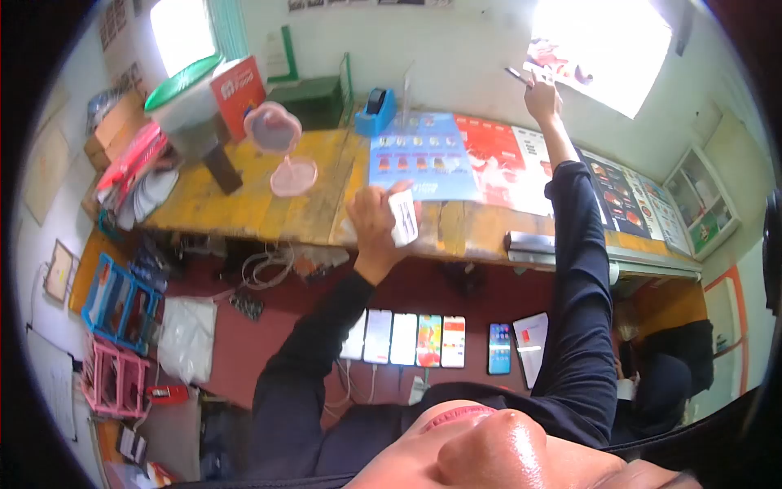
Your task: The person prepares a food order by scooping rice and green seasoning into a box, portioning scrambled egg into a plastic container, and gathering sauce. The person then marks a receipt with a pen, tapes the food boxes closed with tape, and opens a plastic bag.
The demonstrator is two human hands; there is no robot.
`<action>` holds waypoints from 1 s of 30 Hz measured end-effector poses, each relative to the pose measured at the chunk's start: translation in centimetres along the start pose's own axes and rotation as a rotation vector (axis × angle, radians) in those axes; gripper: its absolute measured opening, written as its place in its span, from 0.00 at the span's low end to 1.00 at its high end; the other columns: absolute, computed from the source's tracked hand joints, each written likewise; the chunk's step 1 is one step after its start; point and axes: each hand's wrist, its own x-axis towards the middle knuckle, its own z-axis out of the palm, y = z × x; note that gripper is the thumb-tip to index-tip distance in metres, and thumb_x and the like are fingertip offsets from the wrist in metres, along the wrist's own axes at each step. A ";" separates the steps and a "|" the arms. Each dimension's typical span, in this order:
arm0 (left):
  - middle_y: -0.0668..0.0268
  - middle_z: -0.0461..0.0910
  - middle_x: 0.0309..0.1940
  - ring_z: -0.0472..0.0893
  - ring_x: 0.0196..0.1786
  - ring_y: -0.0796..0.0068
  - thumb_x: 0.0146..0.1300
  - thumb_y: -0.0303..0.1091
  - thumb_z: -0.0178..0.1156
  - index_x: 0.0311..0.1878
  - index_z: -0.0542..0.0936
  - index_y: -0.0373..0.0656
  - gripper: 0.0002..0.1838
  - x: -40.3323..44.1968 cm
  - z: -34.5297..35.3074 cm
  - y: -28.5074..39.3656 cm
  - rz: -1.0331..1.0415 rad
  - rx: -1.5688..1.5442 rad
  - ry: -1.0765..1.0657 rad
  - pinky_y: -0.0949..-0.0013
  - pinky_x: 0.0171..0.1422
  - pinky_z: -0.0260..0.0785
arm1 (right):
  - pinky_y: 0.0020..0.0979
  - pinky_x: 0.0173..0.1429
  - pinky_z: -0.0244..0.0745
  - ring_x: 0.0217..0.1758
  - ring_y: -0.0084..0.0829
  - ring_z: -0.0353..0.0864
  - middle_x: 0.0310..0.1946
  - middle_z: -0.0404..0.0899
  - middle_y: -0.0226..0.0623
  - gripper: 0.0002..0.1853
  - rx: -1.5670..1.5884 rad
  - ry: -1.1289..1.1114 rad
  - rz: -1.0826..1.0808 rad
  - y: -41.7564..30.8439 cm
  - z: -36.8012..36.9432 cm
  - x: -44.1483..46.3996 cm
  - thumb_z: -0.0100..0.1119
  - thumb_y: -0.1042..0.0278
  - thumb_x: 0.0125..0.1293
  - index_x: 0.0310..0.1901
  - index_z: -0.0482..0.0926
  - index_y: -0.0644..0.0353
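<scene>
My left hand [376,224] is closed around a white card-like item [403,218] with dark print, above the front edge of the yellow wooden counter [326,210]. Farther up and to the right, my right hand [543,96] is raised beside the bright window, its fingers closed on a dark, thin pen-like object [516,77]. Under the hands, a blue poster [423,155] and a red poster [501,163] lie on the counter. Several phones [403,338] with lit screens lie in a row on the dark red surface below.
A blue tape dispenser [375,112], a pink flower-shaped container [273,128] and a large green-lidded tub [183,98] stand on the counter. Blue [122,303] and pink [114,376] racks are at left. Cables hang below the counter. A dark-clothed person [656,395] is at lower right.
</scene>
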 end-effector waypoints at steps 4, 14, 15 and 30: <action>0.62 0.66 0.30 0.70 0.37 0.58 0.49 0.41 0.68 0.49 0.81 0.48 0.21 -0.3 0.7 -1.0 0.012 -0.083 0.080 0.58 0.41 0.61 | 0.41 0.53 0.75 0.52 0.44 0.79 0.48 0.80 0.42 0.13 0.429 0.140 -0.190 -6.9 -5.9 -3.5 0.49 0.63 0.68 0.48 0.81 0.52; 0.63 0.64 0.42 0.61 0.36 0.73 0.52 0.73 0.58 0.74 0.51 0.47 0.55 -2.3 -20.1 2.0 -0.806 -2.474 -0.206 0.72 0.33 0.61 | 0.24 0.34 0.64 0.27 0.22 0.71 0.26 0.77 0.33 0.16 1.173 -0.252 -0.072 -24.0 -35.5 -26.7 0.44 0.67 0.71 0.32 0.79 0.67; 0.61 0.63 0.44 0.61 0.36 0.72 0.52 0.73 0.57 0.75 0.50 0.47 0.56 -2.9 -22.8 2.2 -0.795 -2.596 -0.218 0.72 0.33 0.61 | 0.25 0.33 0.63 0.26 0.22 0.71 0.25 0.77 0.34 0.16 1.139 -0.303 -0.127 -26.3 -37.1 -28.9 0.45 0.66 0.70 0.31 0.78 0.67; 0.60 0.68 0.47 0.67 0.37 0.70 0.49 0.40 0.58 0.75 0.51 0.47 0.47 -10.0 -52.1 -0.2 -0.839 -2.383 -0.130 0.72 0.30 0.64 | 0.30 0.42 0.76 0.32 0.32 0.80 0.32 0.76 0.45 0.23 1.776 -0.247 0.183 -48.3 -47.6 -45.2 0.45 0.48 0.73 0.38 0.71 0.65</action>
